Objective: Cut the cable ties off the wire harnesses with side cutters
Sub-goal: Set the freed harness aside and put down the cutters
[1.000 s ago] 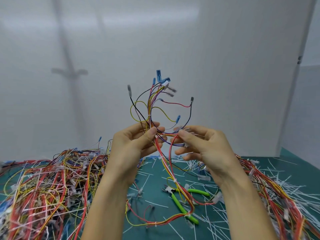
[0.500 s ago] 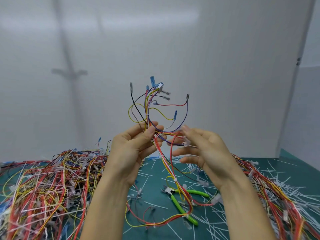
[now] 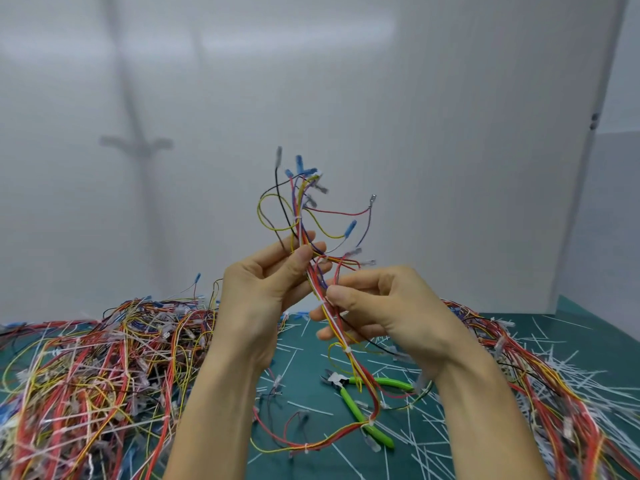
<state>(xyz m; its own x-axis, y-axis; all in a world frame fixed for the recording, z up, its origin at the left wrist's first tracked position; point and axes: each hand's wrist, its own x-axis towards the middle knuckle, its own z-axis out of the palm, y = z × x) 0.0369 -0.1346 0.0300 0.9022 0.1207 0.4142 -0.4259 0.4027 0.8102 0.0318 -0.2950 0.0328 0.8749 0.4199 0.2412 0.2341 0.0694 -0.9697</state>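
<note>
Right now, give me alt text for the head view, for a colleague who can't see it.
Two hands hold one wire harness up over a green mat, the left hand pinching it higher and the right hand lower. Green-handled side cutters lie untouched on the mat below, between heaps of harnesses and loose cut ties.

No text, label, brand, number or sign can be read anywhere around, above or below the hands.

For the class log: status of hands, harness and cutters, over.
Left hand, right hand pinch raised harness. Cable tie uncut. Side cutters down on mat, wires across them.
</note>
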